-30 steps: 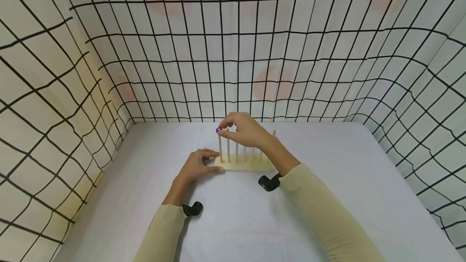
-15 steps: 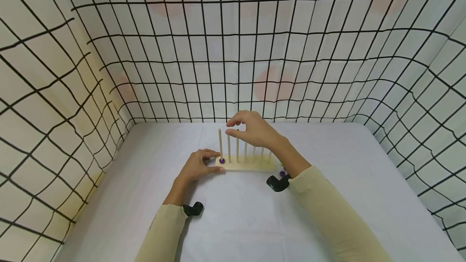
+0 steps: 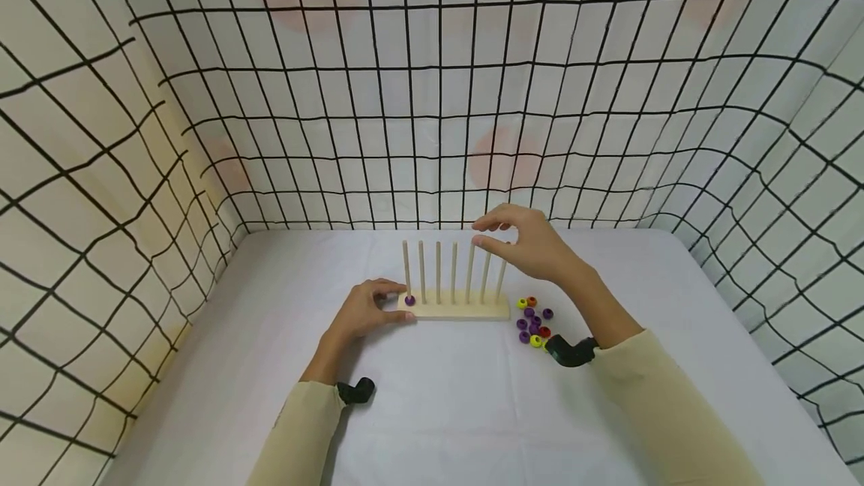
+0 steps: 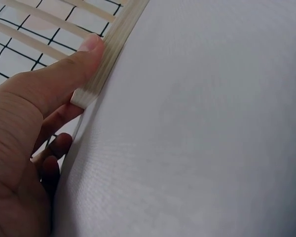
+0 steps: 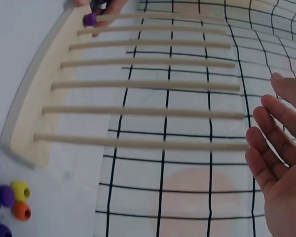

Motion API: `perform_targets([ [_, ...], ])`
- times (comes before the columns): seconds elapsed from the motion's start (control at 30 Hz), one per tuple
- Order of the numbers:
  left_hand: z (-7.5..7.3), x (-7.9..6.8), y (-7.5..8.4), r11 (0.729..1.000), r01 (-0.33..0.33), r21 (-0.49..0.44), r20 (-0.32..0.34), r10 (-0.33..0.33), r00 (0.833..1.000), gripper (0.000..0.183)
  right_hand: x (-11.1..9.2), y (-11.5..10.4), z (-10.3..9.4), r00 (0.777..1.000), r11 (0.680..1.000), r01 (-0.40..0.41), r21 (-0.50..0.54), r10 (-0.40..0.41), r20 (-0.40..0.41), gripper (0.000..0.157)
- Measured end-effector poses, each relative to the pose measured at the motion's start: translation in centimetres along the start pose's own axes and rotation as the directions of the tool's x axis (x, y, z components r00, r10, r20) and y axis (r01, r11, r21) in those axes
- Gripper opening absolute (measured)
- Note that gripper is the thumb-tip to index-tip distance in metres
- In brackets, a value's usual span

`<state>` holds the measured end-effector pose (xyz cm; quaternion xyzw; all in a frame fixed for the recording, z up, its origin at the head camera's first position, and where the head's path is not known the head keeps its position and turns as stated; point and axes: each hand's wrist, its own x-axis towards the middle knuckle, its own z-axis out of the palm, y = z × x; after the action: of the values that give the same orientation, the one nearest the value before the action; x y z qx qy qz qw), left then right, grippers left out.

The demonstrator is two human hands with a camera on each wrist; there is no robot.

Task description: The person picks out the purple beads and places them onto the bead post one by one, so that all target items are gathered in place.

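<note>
Peg rack (image 3: 454, 311): left hand (image 3: 362, 311) pinches its end (thumb on front edge), right hand (image 3: 533, 246) hovers empty, fingers apart.

Both arms wear long beige sleeves (image 3: 628, 396), with a black wrist camera (image 3: 570, 351) (one per wrist) strapped on.

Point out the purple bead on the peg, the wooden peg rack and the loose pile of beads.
purple bead (image 3: 409, 300): head view, its top face, at the leftmost peg's foot.
wooden peg rack (image 3: 459, 311): head view, front edge of its base.
loose pile of beads (image 3: 533, 319): head view, a purple bead mid-pile.
</note>
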<state>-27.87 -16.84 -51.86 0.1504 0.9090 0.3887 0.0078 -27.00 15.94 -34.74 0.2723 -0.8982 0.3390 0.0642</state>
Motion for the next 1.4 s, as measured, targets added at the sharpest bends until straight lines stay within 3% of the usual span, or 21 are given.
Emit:
perform_targets([
  [0.3, 0.0, -0.1, 0.3, 1.000, 0.004, 0.005, -0.004, -0.004, 1.000, 0.060, -3.8, 3.7, -1.7, 0.992, 0.997, -0.075, -0.035, 0.071, -0.109, 0.036],
  [0.53, -0.2, -0.2, 0.2, 1.000, 0.006, -0.009, -0.009, -0.006, 1.000, 0.063, -6.9, 6.6, -1.8, 0.983, 0.987, -0.148, -0.068, 0.139, -0.121, 0.038],
  [0.9, 0.1, -0.2, 0.4, 0.999, 0.024, -0.024, -0.011, -0.024, 1.000, 0.060, -11.3, 11.2, 0.4, 0.967, 0.965, -0.250, -0.077, 0.245, -0.073, 0.042],
  [1.4, 0.6, -0.2, 0.3, 1.000, 0.017, -0.009, -0.037, -0.018, 0.999, 0.059, -14.3, 14.1, 3.1, 0.946, 0.944, -0.324, -0.062, 0.324, -0.009, 0.042],
])
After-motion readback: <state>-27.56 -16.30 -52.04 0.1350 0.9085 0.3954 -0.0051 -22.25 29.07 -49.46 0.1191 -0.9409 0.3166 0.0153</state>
